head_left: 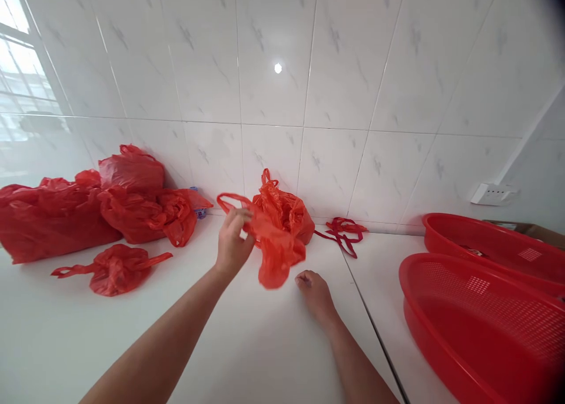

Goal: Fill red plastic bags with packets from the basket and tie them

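Left hand (232, 239) pinches limp red plastic bag (276, 248), hanging mouth-up, long axis vertical; contents not discernible; right hand (314, 291) loosely curled on countertop (247, 345), holding nothing

Left hand (232, 242) raised, fingers pinched in a grip; right hand (314, 291) low, loosely curled, arms extended

**White counter: contents**

White counter (265, 345), smooth, backed by a tiled wall. On it: piled full red bags (88, 207) at far left; one small knotted red bag (112, 269) before them; crumpled red bag (285, 213) mid-back; loose red strips (344, 230) beside it; two red mesh baskets (481, 316) at right; a right hand (314, 292) resting on the surface.
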`<control>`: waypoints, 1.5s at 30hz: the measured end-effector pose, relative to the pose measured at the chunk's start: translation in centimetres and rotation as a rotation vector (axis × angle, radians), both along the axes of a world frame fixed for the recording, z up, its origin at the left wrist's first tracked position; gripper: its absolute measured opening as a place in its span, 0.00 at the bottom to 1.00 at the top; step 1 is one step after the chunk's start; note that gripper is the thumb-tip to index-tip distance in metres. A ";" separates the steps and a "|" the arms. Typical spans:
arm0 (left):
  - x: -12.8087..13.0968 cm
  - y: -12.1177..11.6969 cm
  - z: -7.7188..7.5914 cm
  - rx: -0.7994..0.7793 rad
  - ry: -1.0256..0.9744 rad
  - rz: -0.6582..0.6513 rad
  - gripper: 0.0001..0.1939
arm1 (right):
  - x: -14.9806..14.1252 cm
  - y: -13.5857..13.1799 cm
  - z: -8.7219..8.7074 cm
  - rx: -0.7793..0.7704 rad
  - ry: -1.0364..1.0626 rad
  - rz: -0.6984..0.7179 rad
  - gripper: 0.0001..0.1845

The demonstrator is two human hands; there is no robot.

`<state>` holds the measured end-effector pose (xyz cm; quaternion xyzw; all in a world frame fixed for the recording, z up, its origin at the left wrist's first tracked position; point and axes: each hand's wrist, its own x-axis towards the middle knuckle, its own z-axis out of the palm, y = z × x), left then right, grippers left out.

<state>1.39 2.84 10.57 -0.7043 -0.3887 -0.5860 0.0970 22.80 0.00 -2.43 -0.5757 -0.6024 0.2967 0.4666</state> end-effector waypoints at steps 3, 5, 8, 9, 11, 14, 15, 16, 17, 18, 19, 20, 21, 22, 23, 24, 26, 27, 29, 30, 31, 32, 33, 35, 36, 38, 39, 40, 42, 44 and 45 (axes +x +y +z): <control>-0.6 -2.9 -4.9 -0.024 0.170 -0.140 0.09 | 0.0 0.1 -0.1 0.007 0.040 0.006 0.13; -0.9 -4.2 -7.8 -0.065 0.253 -0.193 0.09 | 0.2 0.0 0.0 0.018 0.060 0.000 0.15; -1.2 -5.1 -10.6 -0.140 0.293 -0.218 0.09 | 0.4 -0.4 0.7 0.068 0.106 -0.025 0.18; -1.2 -5.2 -11.1 -0.146 0.291 -0.220 0.10 | 0.4 -0.6 1.0 0.087 0.121 -0.023 0.19; -1.2 -5.1 -11.5 -0.130 0.282 -0.219 0.10 | 0.2 -1.1 1.7 0.106 0.144 0.012 0.20; -1.1 -5.0 -11.6 -0.087 0.290 -0.214 0.11 | -0.6 -1.9 2.4 0.058 0.145 0.125 0.21; -1.1 -4.9 -11.6 -0.079 0.298 -0.213 0.10 | -0.9 -2.1 2.4 0.027 0.127 0.162 0.20; -1.1 -4.9 -11.6 -0.070 0.306 -0.213 0.10 | -1.2 -2.3 2.4 -0.005 0.098 0.189 0.18; -1.3 -4.8 -11.6 -0.063 0.312 -0.214 0.09 | -1.4 -2.3 2.3 -0.028 0.065 0.200 0.15; -1.5 -4.7 -11.5 -0.057 0.315 -0.211 0.09 | -1.5 -2.3 2.2 -0.038 0.035 0.189 0.13; -1.9 -4.6 -11.4 -0.052 0.313 -0.205 0.09 | -1.4 -2.2 2.1 -0.028 0.016 0.152 0.12; -2.4 -4.3 -11.3 -0.048 0.298 -0.190 0.09 | -1.2 -2.0 2.0 0.001 0.014 0.089 0.12; -3.0 -4.1 -11.1 -0.046 0.272 -0.163 0.10 | -0.8 -1.8 2.0 0.039 0.028 0.008 0.13; -3.6 -3.8 -11.0 -0.046 0.236 -0.124 0.10 | -0.3 -1.6 2.1 0.077 0.057 -0.082 0.13; -4.3 -3.5 -10.9 -0.048 0.195 -0.078 0.10 | 0.2 -1.4 2.3 0.107 0.094 -0.170 0.14; -4.9 -3.3 -10.7 -0.054 0.156 -0.032 0.10 | 0.7 -1.3 2.4 0.126 0.134 -0.247 0.14; -5.8 -2.9 -10.6 -0.077 0.109 0.047 0.10 | 1.3 -1.2 2.7 0.136 0.205 -0.349 0.16; -6.1 -2.9 -10.5 -0.084 0.103 0.076 0.10 | 1.5 -1.3 2.8 0.133 0.238 -0.373 0.16; -6.3 -2.9 -10.4 -0.070 0.104 0.123 0.10 | 1.5 -1.4 2.9 0.131 0.316 -0.379 0.15; -6.4 -2.9 -10.3 -0.048 0.104 0.146 0.10 | 1.4 -1.5 3.0 0.135 0.370 -0.366 0.15; -6.4 -3.0 -10.2 -0.020 0.102 0.169 0.10 | 1.3 -1.5 3.0 0.141 0.433 -0.345 0.14; -6.4 -3.1 -10.1 0.008 0.098 0.192 0.10 | 1.3 -1.5 3.0 0.147 0.504 -0.321 0.13; -6.5 -3.1 -10.0 0.032 0.094 0.214 0.10 | 1.4 -1.5 3.1 0.148 0.582 -0.290 0.12; -6.7 -3.1 -9.8 0.066 0.091 0.251 0.10 | 1.8 -1.2 3.0 0.123 0.751 -0.208 0.12; -6.7 -3.1 -9.8 0.077 0.095 0.263 0.10 | 2.0 -1.1 2.9 0.101 0.834 -0.159 0.13; -6.7 -3.1 -9.8 0.090 0.114 0.271 0.11 | 2.4 -0.7 2.6 0.050 0.970 -0.071 0.16; -6.6 -3.2 -9.9 0.092 0.125 0.269 0.11 | 2.5 -0.6 2.4 0.025 1.008 -0.039 0.17; -6.4 -3.3 -9.9 0.090 0.137 0.262 0.11 | 2.5 -0.5 2.2 0.001 1.019 -0.018 0.19; -5.8 -3.5 -10.0 0.077 0.167 0.235 0.11 | 2.1 -0.6 2.0 -0.032 0.951 -0.041 0.21; -5.2 -3.8 -10.1 0.066 0.203 0.192 0.12 | 1.4 -1.0 2.1 0.002 0.742 -0.189 0.23; -4.8 -3.9 -10.1 0.065 0.219 0.170 0.12 | 1.0 -1.3 2.3 0.059 0.599 -0.294 0.24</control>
